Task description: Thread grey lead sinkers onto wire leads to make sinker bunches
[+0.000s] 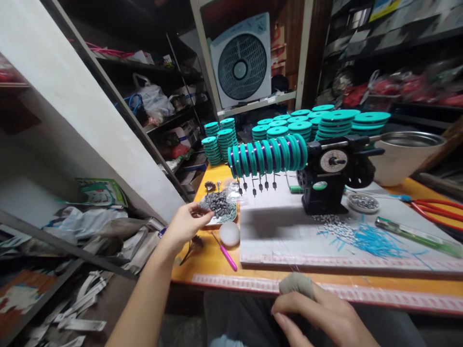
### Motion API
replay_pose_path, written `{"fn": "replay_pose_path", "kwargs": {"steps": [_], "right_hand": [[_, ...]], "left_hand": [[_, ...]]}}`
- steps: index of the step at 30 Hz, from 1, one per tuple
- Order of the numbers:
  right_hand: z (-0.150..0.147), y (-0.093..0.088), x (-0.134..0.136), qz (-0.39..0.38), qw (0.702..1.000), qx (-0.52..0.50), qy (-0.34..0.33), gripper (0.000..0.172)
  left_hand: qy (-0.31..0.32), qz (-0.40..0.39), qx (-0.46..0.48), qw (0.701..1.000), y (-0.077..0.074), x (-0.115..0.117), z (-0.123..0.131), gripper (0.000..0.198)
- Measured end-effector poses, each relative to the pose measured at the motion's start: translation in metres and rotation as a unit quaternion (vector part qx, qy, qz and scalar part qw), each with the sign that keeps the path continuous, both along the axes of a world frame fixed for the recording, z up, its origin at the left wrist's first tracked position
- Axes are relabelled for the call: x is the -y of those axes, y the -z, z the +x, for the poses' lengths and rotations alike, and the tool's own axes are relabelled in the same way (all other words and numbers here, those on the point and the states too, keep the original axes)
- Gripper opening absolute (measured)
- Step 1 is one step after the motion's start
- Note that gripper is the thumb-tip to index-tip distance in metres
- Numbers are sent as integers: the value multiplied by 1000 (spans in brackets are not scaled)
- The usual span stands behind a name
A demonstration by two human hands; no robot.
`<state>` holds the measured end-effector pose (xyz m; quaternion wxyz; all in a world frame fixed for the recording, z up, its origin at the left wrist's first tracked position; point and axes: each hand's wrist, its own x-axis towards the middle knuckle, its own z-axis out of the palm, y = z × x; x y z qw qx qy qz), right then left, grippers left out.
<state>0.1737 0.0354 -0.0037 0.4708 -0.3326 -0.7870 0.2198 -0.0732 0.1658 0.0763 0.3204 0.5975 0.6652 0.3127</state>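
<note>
Right hand point(321, 315) rests loosely curled at table edge, wrapped fingertip point(296, 284) raised, gripping nothing | left hand point(186, 224) pinches at small dark grey sinkers point(219, 203) heaped on round dish point(227, 219), left of white board point(289, 231) | teal spools point(267, 155) rowed on winder point(327, 178) behind

Both arms are bare, with no sleeves, rings or watch showing. The right hand point(321, 315), just below the desk point(217, 262) edge, wears a grey fabric cot point(296, 284) over one fingertip.
</note>
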Motion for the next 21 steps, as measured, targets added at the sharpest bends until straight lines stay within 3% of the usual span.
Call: {"fn": "replay_pose_path", "kwargs": {"steps": [3, 5, 7, 10, 12, 15, 21], "right_hand": [[-3, -4, 0, -5, 1000, -30, -5, 22], [-4, -9, 1, -2, 999, -40, 0, 22], [-4, -13, 2, 1, 999, -40, 14, 22], [-5, -17, 5, 13, 998, -41, 38, 22], [-6, -17, 6, 19, 998, -44, 46, 22], [-7, -14, 8, 23, 998, -37, 51, 20], [-5, -9, 11, 19, 998, -17, 63, 20]], "left_hand": [[-21, -8, 217, 976, 7, 45, 20, 54], [-42, -27, 312, 949, 19, 75, 35, 63], [-66, -63, 406, 909, 33, 98, 49, 52], [-97, -116, 569, 809, 50, 121, 67, 33], [-93, -126, 621, 768, 57, 130, 76, 29], [-74, -136, 647, 747, 64, 140, 82, 27], [-22, -166, 625, 762, 73, 148, 82, 28]]}}
